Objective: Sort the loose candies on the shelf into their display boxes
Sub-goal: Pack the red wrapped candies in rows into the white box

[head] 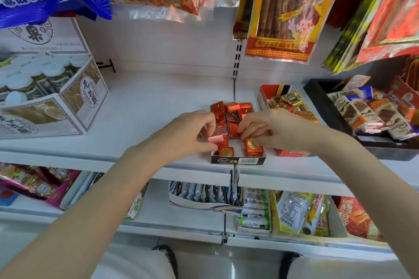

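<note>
Head view. Landmark: the dark display box (238, 161) at the front edge of the white shelf (147, 106), its barcode panel facing the camera.

The box holds red foil-wrapped square candies (227, 112), packed closely from its front wall to its rear; two with gold round seals stand just behind the front wall.

Left hand (190, 132) is at the left side of the box, fingers curled. Thumb and fingertips pinch a pink-wrapped candy (215, 139), which lies across the red ones at the box's front-left corner, directly under the fingertips.

Right hand (272, 130) is over the right half of the box, fingers bent down onto the red candies. It appears to pinch one near the box's centre; the exact piece held cannot be told, as the fingers hide the contact.

Immediately right of the box, touching or nearly so, stands a red display box (266, 93) with gold-wrapped candies (289, 98) heaped at its rear. Further right, a black tray (317, 88) holds chocolate bars (362, 111) in white, orange and blue wrappers. Well to the left of the box stands a printed carton of white-capped jars (34, 75). Snack bags (281, 11) hang above it.
</note>
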Tool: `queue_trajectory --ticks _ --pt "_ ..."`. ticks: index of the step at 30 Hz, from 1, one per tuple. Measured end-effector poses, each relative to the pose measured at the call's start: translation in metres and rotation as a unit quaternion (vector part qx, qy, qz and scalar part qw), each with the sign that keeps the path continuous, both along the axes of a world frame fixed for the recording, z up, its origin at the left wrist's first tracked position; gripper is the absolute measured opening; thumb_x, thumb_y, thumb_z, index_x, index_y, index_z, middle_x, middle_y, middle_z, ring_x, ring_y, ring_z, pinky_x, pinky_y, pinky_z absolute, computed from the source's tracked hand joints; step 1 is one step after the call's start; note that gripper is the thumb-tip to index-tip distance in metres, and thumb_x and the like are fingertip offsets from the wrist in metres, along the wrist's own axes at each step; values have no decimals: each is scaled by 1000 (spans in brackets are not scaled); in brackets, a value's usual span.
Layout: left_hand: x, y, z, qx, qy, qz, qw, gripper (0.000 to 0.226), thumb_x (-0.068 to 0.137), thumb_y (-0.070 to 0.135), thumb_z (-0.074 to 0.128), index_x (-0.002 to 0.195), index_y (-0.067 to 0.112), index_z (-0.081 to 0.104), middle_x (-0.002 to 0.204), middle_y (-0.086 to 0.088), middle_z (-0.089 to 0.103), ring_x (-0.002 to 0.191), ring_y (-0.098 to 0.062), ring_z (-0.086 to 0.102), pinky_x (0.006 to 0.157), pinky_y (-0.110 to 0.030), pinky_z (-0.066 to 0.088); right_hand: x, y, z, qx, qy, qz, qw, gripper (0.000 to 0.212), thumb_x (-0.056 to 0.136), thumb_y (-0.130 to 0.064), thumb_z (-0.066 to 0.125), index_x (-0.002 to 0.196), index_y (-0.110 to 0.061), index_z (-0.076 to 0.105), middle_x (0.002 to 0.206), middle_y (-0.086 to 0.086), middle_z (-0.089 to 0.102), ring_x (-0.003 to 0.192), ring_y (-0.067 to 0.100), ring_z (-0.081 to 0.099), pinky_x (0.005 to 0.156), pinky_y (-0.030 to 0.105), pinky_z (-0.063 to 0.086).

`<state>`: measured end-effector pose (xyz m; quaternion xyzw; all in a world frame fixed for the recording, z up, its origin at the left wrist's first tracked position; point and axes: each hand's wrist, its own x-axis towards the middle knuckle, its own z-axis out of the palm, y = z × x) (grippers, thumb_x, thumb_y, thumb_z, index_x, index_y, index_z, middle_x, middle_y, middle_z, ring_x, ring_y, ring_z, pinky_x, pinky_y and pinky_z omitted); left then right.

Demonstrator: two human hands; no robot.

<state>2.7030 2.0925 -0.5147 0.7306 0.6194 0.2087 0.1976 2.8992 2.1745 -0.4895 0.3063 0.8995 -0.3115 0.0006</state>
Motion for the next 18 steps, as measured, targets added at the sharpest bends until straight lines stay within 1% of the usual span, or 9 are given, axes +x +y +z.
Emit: queue_trajectory --ticks 2,4,6,9,12,14,15,16,18 --pt "0 0 0 -1 1 1 1000 34 76 22 71 68 25 39 89 6 55 87 -9 55 75 -18 43 0 0 -2 27 -22 -3 999 32 84 2 56 106 -20 59 107 -4 66 98 5 62 89 18 50" --pt "0 0 1 -2 0 0 1000 35 76 22 72 67 26 38 87 8 54 86 -9 54 76 -20 43 0 0 -2 48 -35 -2 998 29 85 0 56 105 -19 61 106 -5 65 95 3 61 86 16 50" --pt "0 -1 1 -5 0 0 1000 35 76 21 72 67 27 38 85 10 52 86 -10 54 77 -22 44 0 -1 0 48 -40 4 998 27 84 0 58 102 -20 62 102 -7 65 91 1 61 83 14 50" --pt "1 -1 1 -8 -3 0 1000 35 76 21 71 67 26 38 87 9 53 88 -10 54 78 -24 44 0 -4 3 38 -44 6 998 27 83 1 58 101 -19 63 96 -9 65 88 -2 61 83 15 51" --pt "1 -1 2 -7 -4 3 1000 34 76 21 71 67 26 38 90 6 55 88 -10 55 78 -25 45 -4 -2 6 106 -14 -3 994 20 83 -11 63 101 -20 64 92 -15 61 82 -7 56 76 7 47" --pt "1 -1 2 -8 -3 3 1000 34 76 21 72 67 25 39 85 10 52 84 -8 54 75 -22 43 -13 -4 5 104 11 1 994 16 81 -19 66 97 -19 67 89 -16 62 78 -8 56 71 2 45" --pt "1 -1 2 -7 -2 4 1000 34 76 21 72 67 26 39 83 11 51 84 -7 53 75 -20 43 -19 -6 3 90 11 6 996 16 80 -21 68 95 -17 68 88 -14 65 77 -8 58 73 3 46" --pt "1 -1 2 -7 -1 5 1000 34 76 21 72 67 26 39 83 11 50 84 -7 52 74 -19 42 -25 -9 0 78 3 7 997 17 78 -23 69 93 -15 68 88 -9 69 76 -5 60 75 8 49" --pt "1 -2 2 -8 -2 7 1000 35 76 22 71 66 25 38 86 10 51 86 -7 52 74 -18 41 -35 -13 -6 79 -25 2 997 20 76 -27 72 91 -14 69 87 -1 71 79 8 64 81 26 53"
